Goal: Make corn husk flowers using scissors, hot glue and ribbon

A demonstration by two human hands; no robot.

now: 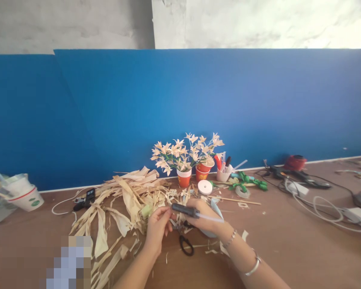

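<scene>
My right hand [203, 214] is closed around a dark hot glue gun [182, 209], and a translucent glue stick [212, 218] sticks out of its rear to the right. Just left of it, my left hand [159, 222] has thumb and fingers pinched together; whatever lies between them is too small to make out. Below both hands, the black handle loop of scissors [187, 246] shows on the table. Dried corn husks [129, 196] are heaped beyond and left of my left hand. Pale husk-like flowers [174, 150] stand in a red paper cup [184, 179] further back.
A white tape roll [205, 187], green ribbon [245, 180] and a thin stick [236, 200] lie behind my right hand. A tool cup [223, 174] stands by the blue partition [198, 92]. White cables [315, 206] trail at right; a white paper cup [27, 198] stands at left.
</scene>
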